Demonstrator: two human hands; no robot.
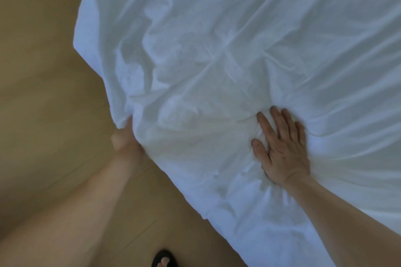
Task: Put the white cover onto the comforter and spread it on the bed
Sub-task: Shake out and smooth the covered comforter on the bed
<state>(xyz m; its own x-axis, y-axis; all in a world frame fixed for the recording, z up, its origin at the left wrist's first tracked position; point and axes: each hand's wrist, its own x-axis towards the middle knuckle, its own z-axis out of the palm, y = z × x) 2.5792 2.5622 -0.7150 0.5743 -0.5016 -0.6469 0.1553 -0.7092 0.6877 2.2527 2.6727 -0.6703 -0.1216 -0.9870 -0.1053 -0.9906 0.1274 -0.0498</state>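
The white cover (227, 53) fills most of the view, wrinkled and puffed up as if something thick lies inside; the comforter itself is hidden under it. My left hand (125, 138) grips the cover's lower left edge, its fingers tucked out of sight under the fabric. My right hand (280, 149) lies flat on top of the cover with fingers straight and spread, pressing the cloth down. The bed below is entirely hidden by the fabric.
A tan wooden floor (43, 71) runs along the left and bottom. My foot in a black sandal (165, 259) stands on it at the bottom edge, close to the hanging cover.
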